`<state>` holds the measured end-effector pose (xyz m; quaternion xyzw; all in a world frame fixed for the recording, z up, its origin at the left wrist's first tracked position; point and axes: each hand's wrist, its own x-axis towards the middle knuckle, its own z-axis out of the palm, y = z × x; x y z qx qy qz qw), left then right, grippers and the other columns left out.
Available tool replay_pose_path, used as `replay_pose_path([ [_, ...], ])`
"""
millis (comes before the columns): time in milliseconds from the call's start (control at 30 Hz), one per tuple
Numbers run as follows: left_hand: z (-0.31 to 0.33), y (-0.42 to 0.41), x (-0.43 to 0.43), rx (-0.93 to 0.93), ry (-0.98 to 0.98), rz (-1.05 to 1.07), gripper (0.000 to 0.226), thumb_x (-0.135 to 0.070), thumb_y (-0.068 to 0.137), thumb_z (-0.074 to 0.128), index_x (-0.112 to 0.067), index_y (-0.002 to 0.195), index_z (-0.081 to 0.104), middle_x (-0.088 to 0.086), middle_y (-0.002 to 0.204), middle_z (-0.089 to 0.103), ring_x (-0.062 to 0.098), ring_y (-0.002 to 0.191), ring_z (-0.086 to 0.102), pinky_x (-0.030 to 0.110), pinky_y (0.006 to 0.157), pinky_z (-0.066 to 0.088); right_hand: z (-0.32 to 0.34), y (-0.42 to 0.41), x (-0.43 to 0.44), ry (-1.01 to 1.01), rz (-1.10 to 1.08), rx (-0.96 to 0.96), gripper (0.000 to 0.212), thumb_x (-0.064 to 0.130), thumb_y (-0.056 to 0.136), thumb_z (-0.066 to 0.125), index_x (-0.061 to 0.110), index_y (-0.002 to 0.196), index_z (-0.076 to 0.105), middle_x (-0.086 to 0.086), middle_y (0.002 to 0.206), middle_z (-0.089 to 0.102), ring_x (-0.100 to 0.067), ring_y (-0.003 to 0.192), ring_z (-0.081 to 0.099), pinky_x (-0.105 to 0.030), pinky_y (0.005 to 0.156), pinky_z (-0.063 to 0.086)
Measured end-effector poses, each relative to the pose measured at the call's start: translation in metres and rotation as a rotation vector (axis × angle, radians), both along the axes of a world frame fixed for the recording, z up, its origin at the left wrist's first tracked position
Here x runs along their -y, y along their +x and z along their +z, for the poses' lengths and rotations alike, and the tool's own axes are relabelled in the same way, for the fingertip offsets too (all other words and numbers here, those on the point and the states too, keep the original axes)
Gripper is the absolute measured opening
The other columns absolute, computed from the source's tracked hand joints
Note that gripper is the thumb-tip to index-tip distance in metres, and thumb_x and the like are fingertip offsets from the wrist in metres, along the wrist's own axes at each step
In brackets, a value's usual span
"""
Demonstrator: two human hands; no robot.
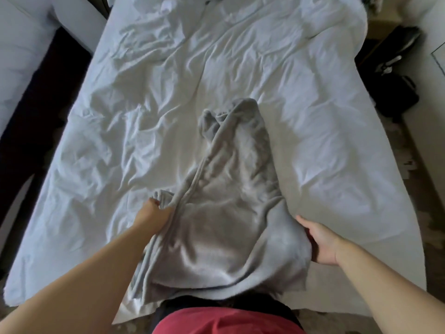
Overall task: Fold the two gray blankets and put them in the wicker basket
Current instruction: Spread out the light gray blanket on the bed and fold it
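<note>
A gray fleece blanket (224,220) lies bunched lengthwise on the white bed (120,150), its near end hanging over the bed's front edge. My left hand (153,213) grips a gathered fold at the blanket's left edge. My right hand (317,239) holds the blanket's right edge, with the fingers tucked under the cloth and the thumb on top. Only one gray blanket shows, and no wicker basket is in view.
The bed's white cover is rumpled, with a heap of bedding (166,10) at the far end. A second white bed (21,44) stands at the left across a dark gap. Dark bags (395,75) sit on the floor at the right.
</note>
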<state>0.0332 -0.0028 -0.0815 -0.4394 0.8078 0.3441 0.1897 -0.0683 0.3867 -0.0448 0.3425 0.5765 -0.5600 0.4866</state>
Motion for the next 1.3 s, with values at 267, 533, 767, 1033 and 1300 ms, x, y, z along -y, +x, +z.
replay_pose_path([
  [267, -0.028, -0.049, -0.003, 0.130, 0.075, -0.372, 0.066, -0.051, 0.081, 0.065, -0.022, 0.138, 0.045, 0.009, 0.135, 0.048, 0.030, 0.125, 0.043, 0.033, 0.094, 0.036, -0.028, -0.032, 0.009, 0.010, -0.184, 0.074, 0.069, 0.056, 0.094, 0.038, 0.002, 0.077, 0.079, -0.019, 0.087, 0.074, -0.034, 0.072, 0.072, -0.038, 0.070, 0.048],
  [533, 0.009, -0.081, 0.009, 0.066, -0.138, -0.433, 0.034, -0.014, 0.091, 0.043, -0.013, 0.124, 0.049, 0.017, 0.120, 0.058, 0.034, 0.110, 0.055, 0.035, 0.086, 0.045, 0.011, -0.067, 0.047, -0.030, -0.303, -0.139, 0.029, 0.022, 0.090, 0.054, 0.006, 0.082, 0.077, -0.015, 0.086, 0.075, -0.027, 0.074, 0.073, -0.038, 0.073, 0.050],
  [767, 0.191, -0.190, 0.070, -0.668, -0.164, 0.108, 0.027, -0.011, 0.095, 0.035, -0.013, 0.112, 0.056, 0.011, 0.098, 0.060, 0.026, 0.081, 0.061, 0.015, 0.070, 0.047, 0.197, -0.197, 0.079, -0.178, -0.532, -0.690, 0.013, 0.020, 0.087, 0.057, 0.013, 0.085, 0.066, -0.008, 0.078, 0.071, -0.025, 0.073, 0.067, -0.031, 0.065, 0.053],
  [1033, 0.335, -0.224, 0.113, -1.292, 0.019, 0.421, 0.029, -0.011, 0.094, 0.036, -0.026, 0.104, 0.058, 0.007, 0.098, 0.057, 0.016, 0.076, 0.051, 0.026, 0.061, 0.042, 0.320, -0.248, 0.073, -0.446, -0.657, -1.057, 0.024, -0.001, 0.070, 0.055, 0.017, 0.059, 0.067, 0.005, 0.065, 0.061, -0.006, 0.053, 0.055, -0.019, 0.061, 0.046],
  [1300, 0.180, -0.159, 0.102, -0.612, 0.011, 0.130, 0.024, -0.009, 0.094, 0.045, -0.016, 0.109, 0.062, 0.014, 0.085, 0.059, 0.025, 0.058, 0.053, 0.025, 0.040, 0.044, 0.158, -0.175, 0.045, 0.183, 0.244, -0.399, 0.036, 0.040, 0.085, 0.068, 0.004, 0.083, 0.072, -0.014, 0.074, 0.071, -0.023, 0.059, 0.065, -0.027, 0.054, 0.051],
])
